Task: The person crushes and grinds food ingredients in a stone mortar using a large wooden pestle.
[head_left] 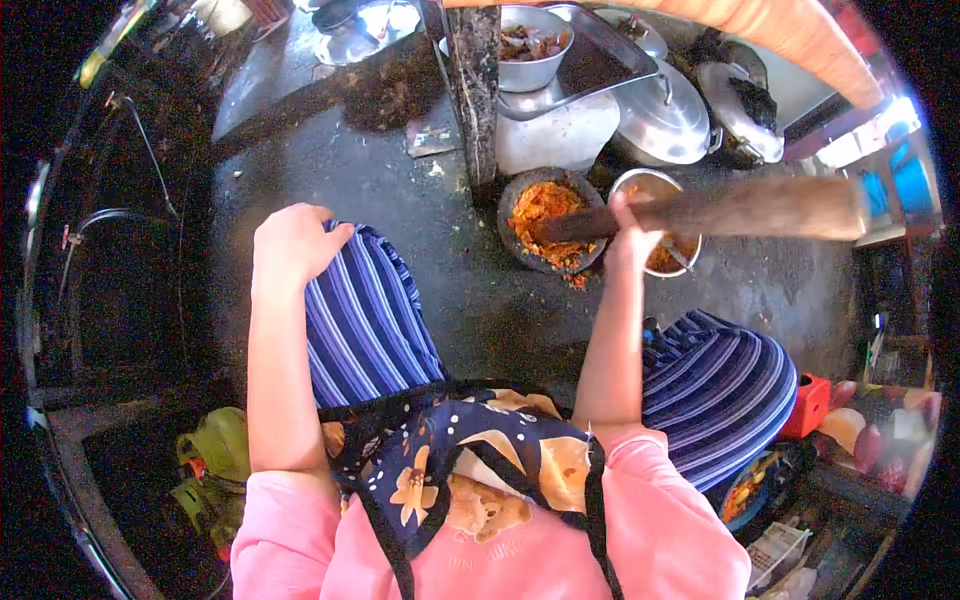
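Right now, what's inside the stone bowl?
The stone bowl holds chunky orange mash, with the end of the wooden pestle, held in the right hand, dipping into it. The mash hides the bowl's bottom, so I can't see it.

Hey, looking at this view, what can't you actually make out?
All in the head view:
- Long brown wooden pestle: outer part motion-blurred; lower tip hidden in the orange-red mash.
- Dark stone mortar: inner bottom covered by the mash.
- Round silver metal bowl: contents partly hidden by the pestle and right hand.
- Oval silver metal pot: inside hidden by its lid.
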A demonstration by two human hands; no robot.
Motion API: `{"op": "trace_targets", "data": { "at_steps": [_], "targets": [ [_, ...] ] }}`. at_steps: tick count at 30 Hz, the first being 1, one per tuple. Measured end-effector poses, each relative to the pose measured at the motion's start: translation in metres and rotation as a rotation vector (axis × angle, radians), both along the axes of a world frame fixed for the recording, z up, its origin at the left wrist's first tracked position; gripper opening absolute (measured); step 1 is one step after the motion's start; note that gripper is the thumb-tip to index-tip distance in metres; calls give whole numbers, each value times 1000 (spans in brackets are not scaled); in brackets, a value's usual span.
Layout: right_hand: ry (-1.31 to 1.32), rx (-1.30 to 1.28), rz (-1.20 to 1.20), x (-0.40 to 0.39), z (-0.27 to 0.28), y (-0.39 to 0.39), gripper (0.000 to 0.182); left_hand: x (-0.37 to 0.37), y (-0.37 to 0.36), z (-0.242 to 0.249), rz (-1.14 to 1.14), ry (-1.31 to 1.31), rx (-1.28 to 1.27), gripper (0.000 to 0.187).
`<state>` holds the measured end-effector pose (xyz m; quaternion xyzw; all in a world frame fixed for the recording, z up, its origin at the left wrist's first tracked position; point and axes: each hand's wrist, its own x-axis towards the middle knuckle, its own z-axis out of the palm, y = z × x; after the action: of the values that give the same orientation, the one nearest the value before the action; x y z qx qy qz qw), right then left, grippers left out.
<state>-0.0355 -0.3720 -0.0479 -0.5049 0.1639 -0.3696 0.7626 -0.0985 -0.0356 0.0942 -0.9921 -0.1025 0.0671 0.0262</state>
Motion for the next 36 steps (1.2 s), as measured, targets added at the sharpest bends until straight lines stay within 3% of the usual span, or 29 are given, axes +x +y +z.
{"op": "trace_targets", "data": {
  "at_steps": [2, 5, 8, 10, 12, 14, 15, 18, 20, 21, 22, 24, 25, 26, 29, 30, 34, 36],
  "targets": [
    [-26, -149, 176, 9, 27, -30, 17, 2, 1, 2, -10, 18, 19, 38],
    [-37, -215, 212, 3, 82, -35, 16, 4, 5, -2, -12, 50, 28, 39],
    [95, -334, 141, 20, 1, -27, 19, 4, 6, 0, 10, 37, 17, 39],
    [128, -117, 212, 24, -79, -10, 21, 2, 4, 0, -5, 2, 10, 40],
    [86, -148, 325, 8, -75, -7, 21, 0, 2, 1, -7, -1, 27, 40],
    [108, -171, 225, 0, -45, 1, 21, -3, 1, -2, -13, -30, -2, 39],
    [133, -396, 130, -7, 2, 4, 21, -4, 1, 0, -32, -40, 16, 39],
    [30, -351, 214, -6, 76, -13, 21, -2, 4, -1, -25, -15, 20, 39],
    [-33, -347, 304, -7, 97, -20, 19, 0, 8, -3, -26, -12, 9, 40],
    [17, -435, 239, -8, 92, -20, 19, 2, 12, -4, -27, 3, -2, 40],
    [4, -365, 235, -2, 64, -19, 20, 2, 14, -5, -27, 15, -12, 40],
    [277, -518, 301, 8, -17, -14, 24, -2, 15, -8, -53, -77, 14, 39],
    [129, -332, 374, 16, -65, -9, 24, -4, 10, -4, -45, -49, 11, 39],
    [197, -345, 409, 5, -64, -8, 23, -4, 6, 1, -34, -26, 10, 39],
    [141, -325, 307, -6, -44, 2, 23, -8, 6, -1, -42, -28, 30, 38],
    [110, -312, 234, -7, -9, 7, 22, -5, 6, -2, -53, -52, 44, 38],
    [19, -457, 307, -12, 100, -8, 24, -3, 16, -8, -75, -59, 7, 39],
    [8, -433, 315, -7, 83, -14, 24, -3, 20, -10, -41, -42, -9, 38]
  ]
}}
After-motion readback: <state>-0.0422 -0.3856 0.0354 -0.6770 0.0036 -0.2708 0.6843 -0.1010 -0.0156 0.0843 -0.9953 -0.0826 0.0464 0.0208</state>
